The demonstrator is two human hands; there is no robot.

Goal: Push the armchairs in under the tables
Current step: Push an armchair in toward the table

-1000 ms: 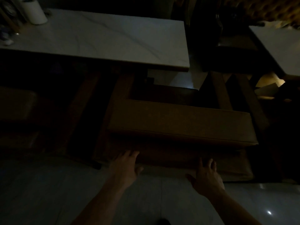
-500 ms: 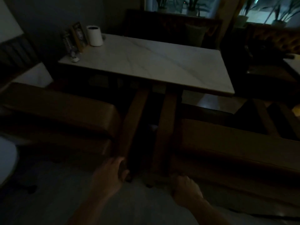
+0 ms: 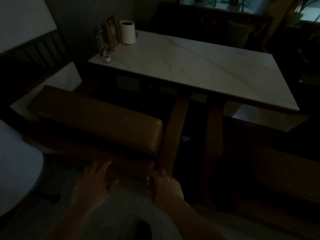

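Note:
A brown padded armchair (image 3: 97, 118) stands at the left front of the white marble table (image 3: 199, 66), its back toward me. My left hand (image 3: 94, 186) lies flat with spread fingers against the lower back of this chair. My right hand (image 3: 166, 186) touches the chair's right rear corner by its wooden arm (image 3: 174, 134); whether it grips the corner is lost in the dark. A second brown armchair (image 3: 285, 172) stands to the right, its wooden arm (image 3: 213, 144) running under the table edge.
On the table's far left corner stand a white cylinder (image 3: 128, 32), a framed card (image 3: 112, 32) and a small white object (image 3: 107, 58). A round white tabletop (image 3: 15, 163) juts in at the left. A dark bench (image 3: 207, 26) lines the far side.
My view and both hands have shifted left, from the right armchair's back to the left armchair. Half a second ago the hands were loosely curled in the air; now they touch the chair.

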